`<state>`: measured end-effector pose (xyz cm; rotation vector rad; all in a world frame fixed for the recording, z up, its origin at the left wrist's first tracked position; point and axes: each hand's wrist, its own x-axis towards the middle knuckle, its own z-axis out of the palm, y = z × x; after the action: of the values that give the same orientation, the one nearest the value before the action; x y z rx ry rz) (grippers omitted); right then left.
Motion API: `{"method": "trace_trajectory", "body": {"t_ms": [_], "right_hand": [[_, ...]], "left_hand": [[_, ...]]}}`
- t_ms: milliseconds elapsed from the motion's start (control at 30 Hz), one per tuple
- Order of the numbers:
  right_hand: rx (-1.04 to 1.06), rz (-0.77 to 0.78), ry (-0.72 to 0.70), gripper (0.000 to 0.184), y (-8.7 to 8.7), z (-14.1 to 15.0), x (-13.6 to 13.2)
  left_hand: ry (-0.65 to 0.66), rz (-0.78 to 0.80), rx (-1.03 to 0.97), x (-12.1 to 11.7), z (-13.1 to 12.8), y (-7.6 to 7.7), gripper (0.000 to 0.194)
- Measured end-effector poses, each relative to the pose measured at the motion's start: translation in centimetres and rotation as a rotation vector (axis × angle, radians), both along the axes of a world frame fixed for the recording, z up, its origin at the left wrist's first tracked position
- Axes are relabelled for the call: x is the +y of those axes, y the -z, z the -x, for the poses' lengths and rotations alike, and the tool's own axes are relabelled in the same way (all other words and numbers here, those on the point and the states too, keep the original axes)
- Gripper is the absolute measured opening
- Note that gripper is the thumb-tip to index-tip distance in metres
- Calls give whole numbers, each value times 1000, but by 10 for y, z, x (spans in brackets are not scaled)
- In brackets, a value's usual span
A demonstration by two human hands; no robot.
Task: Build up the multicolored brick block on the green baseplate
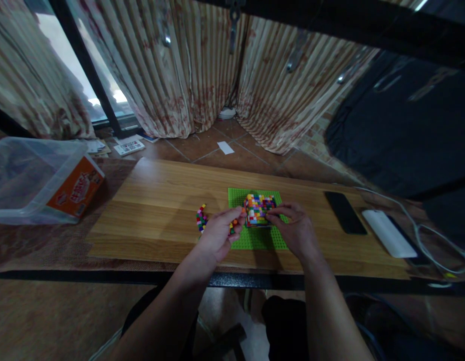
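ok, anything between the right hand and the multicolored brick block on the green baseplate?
Nothing visible: the right hand is at the right side of the brick block; the left hand is on the opposite side.

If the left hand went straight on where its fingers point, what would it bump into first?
The left hand would probably meet the colourful brick block first. They look very close, though I can't tell whether they touch.

Impossible to read any wording with certainty. Lettered in large pale characters across the orange rectangular label [75, 188] on the clear plastic bin [27, 203], but too blurred to decipher. Printed in dark on the flat white rectangular booklet [129, 146], likewise too small to make out.
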<state>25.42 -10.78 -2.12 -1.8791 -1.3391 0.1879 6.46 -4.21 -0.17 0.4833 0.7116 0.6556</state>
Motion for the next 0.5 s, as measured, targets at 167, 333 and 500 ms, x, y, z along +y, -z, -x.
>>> {"method": "trace_trajectory", "body": {"t_ms": [167,333,500], "right_hand": [[-29,9,35,33,-1,1,2],[-83,-5,31,34,-3,4,1],[-83,-22,2,28,-7,3,-2]], "left_hand": [[-13,-6,7,0,0,0,21],[-12,5,3,1,-1,1,22],[-17,16,3,0,0,0,21]]}}
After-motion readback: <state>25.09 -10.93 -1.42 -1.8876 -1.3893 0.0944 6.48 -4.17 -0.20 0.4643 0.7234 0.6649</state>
